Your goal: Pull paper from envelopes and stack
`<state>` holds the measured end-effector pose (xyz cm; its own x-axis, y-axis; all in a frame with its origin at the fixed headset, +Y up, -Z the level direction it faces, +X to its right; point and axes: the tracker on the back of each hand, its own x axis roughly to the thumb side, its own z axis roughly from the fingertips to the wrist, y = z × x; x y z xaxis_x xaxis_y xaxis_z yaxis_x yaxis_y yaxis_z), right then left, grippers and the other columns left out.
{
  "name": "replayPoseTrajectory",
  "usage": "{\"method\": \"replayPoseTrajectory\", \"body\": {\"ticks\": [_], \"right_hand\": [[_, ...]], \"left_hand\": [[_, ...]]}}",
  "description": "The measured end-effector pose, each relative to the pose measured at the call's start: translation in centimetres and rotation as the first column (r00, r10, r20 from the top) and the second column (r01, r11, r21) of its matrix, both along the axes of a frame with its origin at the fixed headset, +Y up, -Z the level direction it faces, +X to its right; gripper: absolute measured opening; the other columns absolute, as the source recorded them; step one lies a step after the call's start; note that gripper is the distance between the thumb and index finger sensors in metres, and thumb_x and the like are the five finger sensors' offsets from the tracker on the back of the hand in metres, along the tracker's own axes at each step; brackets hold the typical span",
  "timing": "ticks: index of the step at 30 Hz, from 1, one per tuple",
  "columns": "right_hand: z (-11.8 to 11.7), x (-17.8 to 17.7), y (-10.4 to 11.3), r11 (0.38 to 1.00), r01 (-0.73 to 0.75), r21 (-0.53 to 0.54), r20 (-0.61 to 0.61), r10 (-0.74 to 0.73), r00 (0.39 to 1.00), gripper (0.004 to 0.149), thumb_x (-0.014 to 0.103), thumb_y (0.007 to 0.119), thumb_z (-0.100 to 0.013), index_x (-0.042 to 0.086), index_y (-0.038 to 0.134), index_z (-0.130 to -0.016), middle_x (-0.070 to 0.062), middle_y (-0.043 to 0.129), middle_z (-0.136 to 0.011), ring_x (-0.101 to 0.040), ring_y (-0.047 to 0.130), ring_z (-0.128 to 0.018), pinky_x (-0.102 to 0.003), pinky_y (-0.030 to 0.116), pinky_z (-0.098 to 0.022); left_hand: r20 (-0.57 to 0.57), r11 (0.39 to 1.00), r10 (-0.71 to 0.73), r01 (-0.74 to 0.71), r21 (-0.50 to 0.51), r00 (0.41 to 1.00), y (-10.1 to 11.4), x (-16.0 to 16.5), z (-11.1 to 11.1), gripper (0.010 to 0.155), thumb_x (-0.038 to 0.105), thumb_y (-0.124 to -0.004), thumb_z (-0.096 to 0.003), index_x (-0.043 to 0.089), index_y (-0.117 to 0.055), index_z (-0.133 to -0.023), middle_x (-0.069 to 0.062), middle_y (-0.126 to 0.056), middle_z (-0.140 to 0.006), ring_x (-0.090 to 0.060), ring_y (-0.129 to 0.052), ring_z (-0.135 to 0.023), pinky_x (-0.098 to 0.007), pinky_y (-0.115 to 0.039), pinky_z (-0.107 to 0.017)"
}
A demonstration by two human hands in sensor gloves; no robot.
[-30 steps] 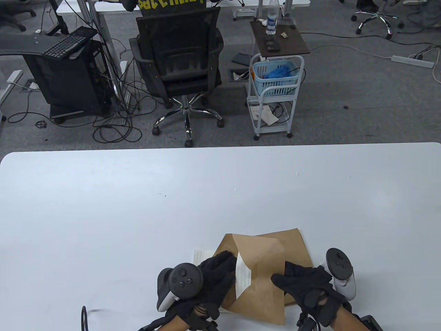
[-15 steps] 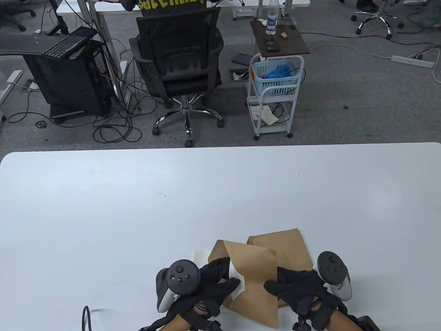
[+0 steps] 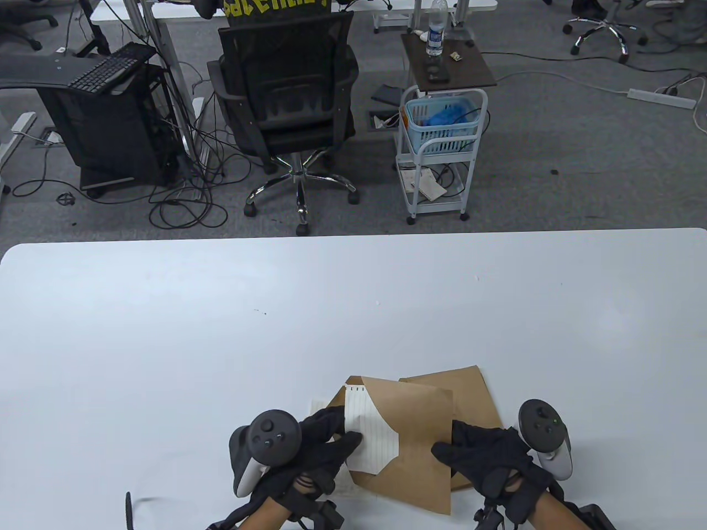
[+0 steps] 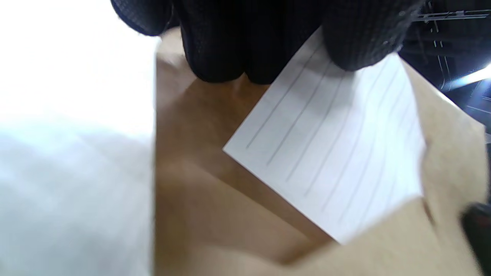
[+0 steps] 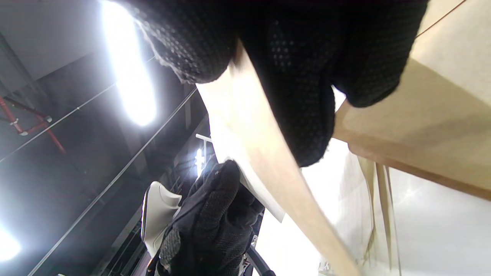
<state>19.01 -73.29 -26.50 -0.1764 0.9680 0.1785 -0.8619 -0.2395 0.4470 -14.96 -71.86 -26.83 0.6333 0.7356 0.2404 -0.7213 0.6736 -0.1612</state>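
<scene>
A brown envelope (image 3: 420,436) is held just above the table's near edge, its mouth to the left. My right hand (image 3: 469,452) grips its right end. My left hand (image 3: 331,441) pinches a white lined sheet (image 3: 367,436) that sticks partly out of the mouth. The sheet (image 4: 337,153) and envelope (image 4: 215,199) fill the left wrist view under my fingers (image 4: 356,42). The right wrist view shows the envelope's edge (image 5: 268,153) between my fingers (image 5: 295,76). A second brown envelope (image 3: 469,392) lies underneath at the right. Another lined paper (image 3: 323,407) lies on the table under my left hand.
The white table (image 3: 221,331) stretches away to the far side and left. Beyond its far edge are an office chair (image 3: 287,105), a white cart with a blue basket (image 3: 442,127) and cables on the floor.
My left hand has moved left, drawing more of the lined sheet out of the envelope. The envelope has tilted flatter; my right hand keeps hold of its right end.
</scene>
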Motion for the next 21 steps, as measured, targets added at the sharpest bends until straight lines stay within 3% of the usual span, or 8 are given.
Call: {"method": "replayPoseTrajectory", "body": {"ticks": [11, 21], "right_hand": [[-1.3, 4.2, 0.6, 0.995, 0.097, -0.004, 0.151, -0.096, 0.984, 0.047, 0.027, 0.083, -0.048, 0.012, 0.078, -0.092, -0.014, 0.100, -0.071, -0.025, 0.111, -0.043, -0.046, 0.085, -0.044], [-1.8, 7.4, 1.1, 0.984, 0.179, 0.003, 0.284, -0.172, 0.943, 0.047, 0.027, 0.083, -0.048, 0.010, 0.078, -0.092, -0.015, 0.099, -0.071, -0.026, 0.110, -0.044, -0.047, 0.085, -0.045]], "left_hand": [[-0.208, 0.997, 0.043, -0.054, -0.051, 0.977, 0.6, -6.0, -1.4, 0.037, 0.040, -0.082, -0.0503, 0.034, -0.086, -0.087, 0.000, -0.097, -0.075, -0.027, -0.100, -0.069, -0.059, -0.066, -0.067], [-0.221, 0.987, -0.068, 0.033, -0.157, 0.973, -0.9, -7.6, -2.6, 0.040, 0.036, -0.081, -0.0500, 0.024, -0.085, -0.087, -0.002, -0.099, -0.065, -0.025, -0.104, -0.056, -0.057, -0.071, -0.062]]}}
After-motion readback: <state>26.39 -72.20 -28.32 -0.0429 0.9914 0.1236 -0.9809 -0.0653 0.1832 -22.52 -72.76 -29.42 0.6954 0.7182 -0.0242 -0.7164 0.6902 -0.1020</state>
